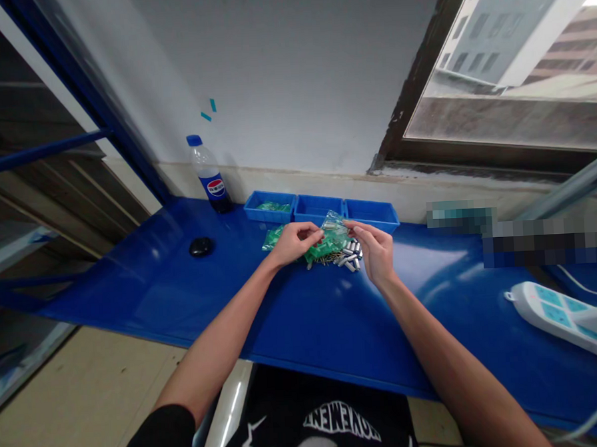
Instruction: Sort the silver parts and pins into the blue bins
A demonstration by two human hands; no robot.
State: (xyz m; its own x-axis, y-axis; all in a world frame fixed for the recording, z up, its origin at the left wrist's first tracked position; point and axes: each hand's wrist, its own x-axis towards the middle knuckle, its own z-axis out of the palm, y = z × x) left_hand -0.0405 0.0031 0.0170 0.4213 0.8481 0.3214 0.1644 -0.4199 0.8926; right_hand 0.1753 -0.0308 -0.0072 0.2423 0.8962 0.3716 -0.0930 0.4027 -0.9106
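My left hand (pixel 295 242) pinches one side of a small clear plastic bag (pixel 332 220), thumb and fingertips together. The opposite edge of the bag is between the thumb and fingers of my right hand (pixel 374 245). What the bag contains, if anything, is too small to make out. Just below lie green-tinted plastic bags (pixel 316 252), partly hidden by my left hand. Beside them is a pile of short silvery metal cylinders (pixel 351 255), and small brass-coloured pieces (pixel 329 259), perhaps screws, are heaped in between.
Three blue trays stand along the wall: the left tray (pixel 269 216) holds green bags, with a middle tray (pixel 319 199) and right tray (pixel 377 206) beside it. A cola bottle (pixel 211 181) and a black rounded object (pixel 201 246) are left; a power strip (pixel 566 316) is right.
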